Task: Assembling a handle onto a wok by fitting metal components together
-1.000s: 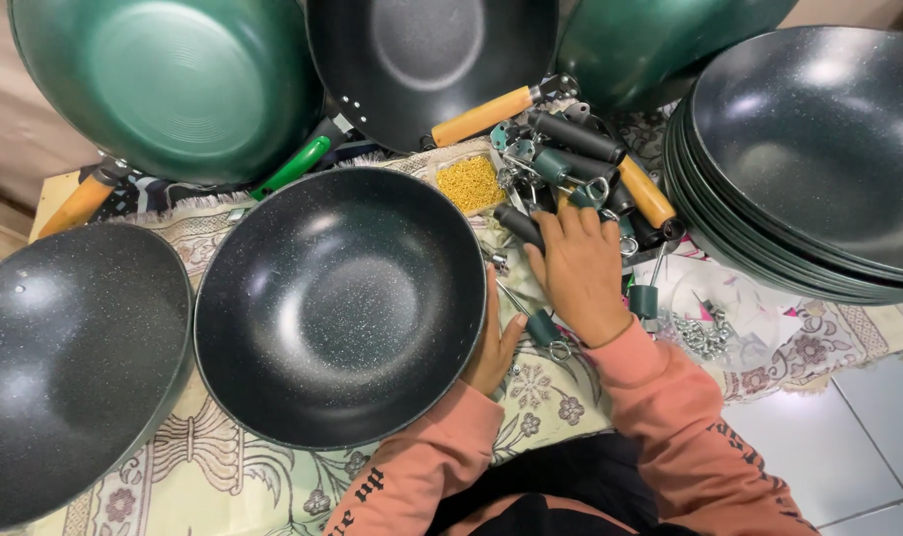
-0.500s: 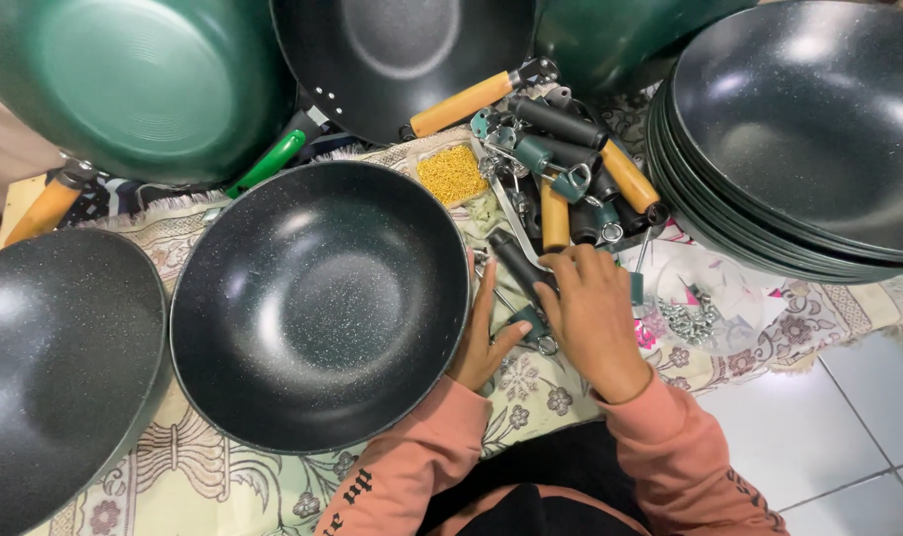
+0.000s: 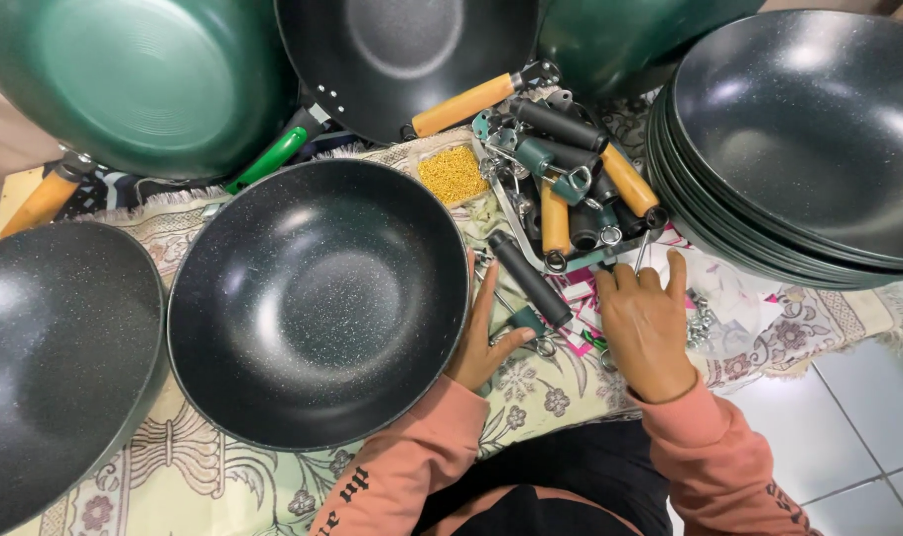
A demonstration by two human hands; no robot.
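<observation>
Two bare hands on the cloth [image 3: 392, 476]; left hand [image 3: 483, 342] open, fingers spread, edge of palm against the rim of the centre wok [image 3: 318, 303], holding nothing; right hand [image 3: 648, 328] flat, palm down, fingers loosely spread on the cloth, gripping nothing. Black handle [image 3: 529, 278] lies loose between the hands, just below the handle pile [image 3: 571, 189]; yellow screws [image 3: 451, 173] in a clear box above the wok; wok stack [image 3: 809, 149] at right, apart from both hands.
</observation>
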